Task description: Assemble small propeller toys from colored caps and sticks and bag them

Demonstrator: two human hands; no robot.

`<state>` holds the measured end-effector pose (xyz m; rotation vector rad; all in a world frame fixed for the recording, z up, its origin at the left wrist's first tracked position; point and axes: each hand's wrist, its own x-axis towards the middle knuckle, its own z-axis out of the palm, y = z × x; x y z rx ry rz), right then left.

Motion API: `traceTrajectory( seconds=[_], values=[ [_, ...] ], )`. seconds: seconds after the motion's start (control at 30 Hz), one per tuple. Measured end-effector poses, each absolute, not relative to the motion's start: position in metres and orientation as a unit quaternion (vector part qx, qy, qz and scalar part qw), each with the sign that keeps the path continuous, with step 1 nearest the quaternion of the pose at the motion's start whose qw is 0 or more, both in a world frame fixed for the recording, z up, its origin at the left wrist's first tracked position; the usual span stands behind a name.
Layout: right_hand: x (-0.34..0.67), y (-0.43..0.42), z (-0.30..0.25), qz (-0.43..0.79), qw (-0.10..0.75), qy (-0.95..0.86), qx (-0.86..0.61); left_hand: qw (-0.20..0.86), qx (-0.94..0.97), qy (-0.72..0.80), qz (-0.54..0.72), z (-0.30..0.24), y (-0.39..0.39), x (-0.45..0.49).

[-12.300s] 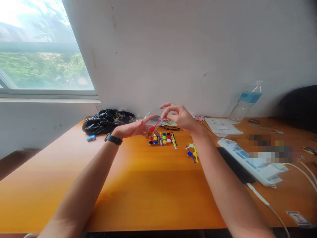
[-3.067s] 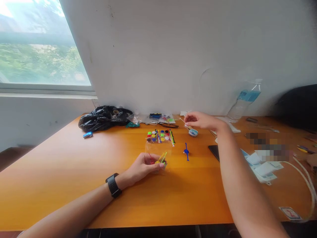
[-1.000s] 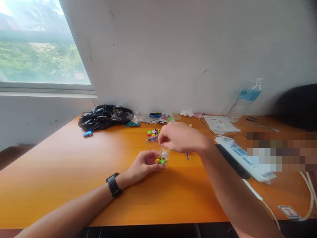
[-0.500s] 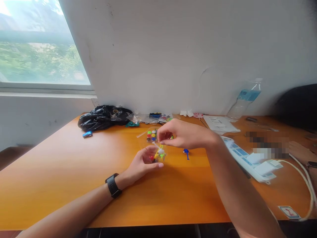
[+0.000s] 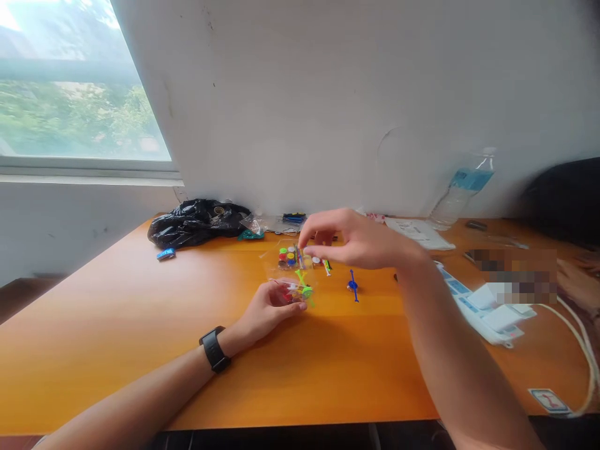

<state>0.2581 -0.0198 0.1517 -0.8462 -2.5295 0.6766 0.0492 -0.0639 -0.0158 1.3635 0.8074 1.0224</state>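
Observation:
My left hand [image 5: 272, 312] is curled around a clear plastic bag or pack [image 5: 288, 294] of small coloured plastic pieces, red and white among them. A bright green piece [image 5: 307, 292] shows at the pack's right side, by my thumb. Higher up, my right hand [image 5: 337, 240] hovers with thumb and index finger close together; what lies between the fingertips, if anything, is too small to make out. Just behind the pack, coloured discs [image 5: 287, 256] sit in rows, partly behind my right fingers. A blue spinner-like piece with a stick [image 5: 353, 285] lies on the table to the right.
A black plastic bag [image 5: 192, 222] and a small blue packet [image 5: 165, 254] lie at the back left of the wooden table [image 5: 140, 331]. On the right are a power strip [image 5: 473, 306] with cables, papers [image 5: 415, 234] and a clear bottle [image 5: 462, 194]. Another person's arm shows at the right edge.
My right hand has risen up and away from the pack, leaving the yellow piece it was pinching there. The green piece now shows more plainly. My left hand stays put.

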Motion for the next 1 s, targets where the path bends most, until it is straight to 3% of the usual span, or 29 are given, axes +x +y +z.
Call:
traceTrajectory(
  seconds=[0.1, 0.17, 0.33, 0.53, 0.77, 0.9, 1.0],
  values=[
    [0.285, 0.004, 0.149, 0.204, 0.224, -0.87, -0.389, 0.576, 0.603, 0.338, 0.437, -0.022, -0.06, 0.048],
    [0.306, 0.027, 0.138, 0.19, 0.15, -0.859, -0.45, 0.579, 0.608, 0.332, 0.43, -0.029, -0.058, 0.047],
    [0.337, 0.087, 0.086, 0.309, -0.156, -0.724, -0.596, 0.572, 0.609, 0.337, 0.434, -0.039, -0.055, 0.045],
    [0.338, 0.115, 0.039, 0.368, -0.199, -0.664, -0.62, 0.547, 0.658, 0.347, 0.385, -0.037, -0.054, 0.044],
    [0.354, 0.108, 0.048, 0.451, -0.146, -0.687, -0.55, 0.544, 0.648, 0.371, 0.382, -0.034, -0.056, 0.043],
    [0.365, 0.09, 0.077, 0.513, -0.037, -0.75, -0.417, 0.583, 0.616, 0.352, 0.396, -0.032, -0.059, 0.045],
    [0.363, 0.075, 0.098, 0.514, 0.108, -0.773, -0.356, 0.598, 0.597, 0.35, 0.405, -0.033, -0.061, 0.046]
  ],
)
